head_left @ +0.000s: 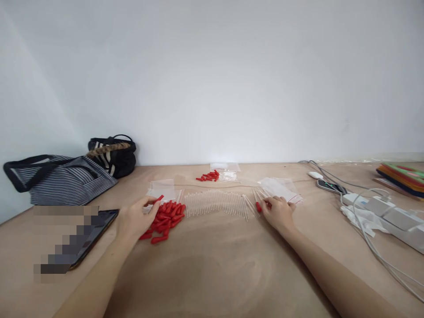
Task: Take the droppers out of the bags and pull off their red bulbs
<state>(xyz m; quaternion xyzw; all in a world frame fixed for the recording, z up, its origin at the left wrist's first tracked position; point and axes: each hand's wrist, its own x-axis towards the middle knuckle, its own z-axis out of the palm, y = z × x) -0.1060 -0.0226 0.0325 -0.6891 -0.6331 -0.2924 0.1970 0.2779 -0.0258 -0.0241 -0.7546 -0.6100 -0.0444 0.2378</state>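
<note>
My left hand (137,215) pinches a small red plastic piece (159,199) between thumb and fingertips, just above a heap of similar red pieces (167,217). To the right of that heap, many thin white sticks (215,202) lie side by side in a long row. At the row's right end my right hand (278,213) is closed, its fingers on a few loose white sticks (256,194). Touching its fingertips is one red piece (259,206). How firmly the sticks are gripped is partly hidden by the fingers.
Clear plastic bags (162,189) lie behind both hands. A smaller red pile (209,176) sits farther back. A phone (96,234) and a striped bag (71,179) are at left, with a black bag (124,157) behind. Cables and a power strip (391,214) occupy the right.
</note>
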